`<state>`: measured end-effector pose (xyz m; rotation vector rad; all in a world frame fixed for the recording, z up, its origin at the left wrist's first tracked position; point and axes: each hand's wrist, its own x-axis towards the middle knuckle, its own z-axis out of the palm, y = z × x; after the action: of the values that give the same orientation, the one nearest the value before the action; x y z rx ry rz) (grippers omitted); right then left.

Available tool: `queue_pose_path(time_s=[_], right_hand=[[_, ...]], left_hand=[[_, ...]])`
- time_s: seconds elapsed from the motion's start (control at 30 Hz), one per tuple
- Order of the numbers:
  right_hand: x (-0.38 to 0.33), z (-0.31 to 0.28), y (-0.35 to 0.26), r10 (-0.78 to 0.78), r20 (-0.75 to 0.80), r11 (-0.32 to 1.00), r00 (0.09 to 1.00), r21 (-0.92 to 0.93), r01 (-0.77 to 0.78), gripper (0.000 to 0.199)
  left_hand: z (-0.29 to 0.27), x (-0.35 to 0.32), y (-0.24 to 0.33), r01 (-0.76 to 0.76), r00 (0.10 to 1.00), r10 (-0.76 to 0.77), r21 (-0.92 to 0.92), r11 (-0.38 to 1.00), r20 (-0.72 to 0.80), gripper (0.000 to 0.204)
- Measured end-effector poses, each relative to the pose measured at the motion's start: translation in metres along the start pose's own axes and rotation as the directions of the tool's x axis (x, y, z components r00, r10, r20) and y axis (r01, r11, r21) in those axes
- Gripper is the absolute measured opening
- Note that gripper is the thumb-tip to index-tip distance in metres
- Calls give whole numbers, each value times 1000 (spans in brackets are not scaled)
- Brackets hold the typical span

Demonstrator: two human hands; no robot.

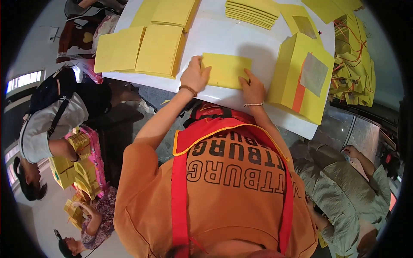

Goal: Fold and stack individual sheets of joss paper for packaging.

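Note:
A flat yellow rectangle of paper or card (227, 71) lies at the near edge of the white table, between my hands. My left hand (195, 76) grips its left edge, thumb on the near side and fingers curled toward the far corner. At the right edge, my right hand (253, 87) holds it with thumb and fingers bent around the side. Whether it is one sheet or several folded layers I cannot tell. Just right of my right hand stands a yellow paper bag (282, 71) with a grey window panel and an orange stripe.
Stacks of yellow card (160, 49) cover the table's left side. A fanned pile of yellow pieces (251, 13) lies at the far side. Yellow bags with red cords (355, 64) hang at the right. People work at left (56, 124) and right (344, 189).

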<state>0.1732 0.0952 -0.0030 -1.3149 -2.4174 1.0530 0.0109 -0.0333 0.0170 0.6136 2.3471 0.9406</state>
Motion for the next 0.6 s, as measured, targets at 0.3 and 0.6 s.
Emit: queue_pose_path(time_s=[0.3,0.6], right_hand=[[1,-4,-8,12,9,1000,1000,-21,-11,36],[-9,10,-10,-665,17,654,747,-470,593,56]], left_hand=[[48,2,9,-737,615,725,553,388,310,60],[49,4,3,-741,613,695,580,340,375,53]])
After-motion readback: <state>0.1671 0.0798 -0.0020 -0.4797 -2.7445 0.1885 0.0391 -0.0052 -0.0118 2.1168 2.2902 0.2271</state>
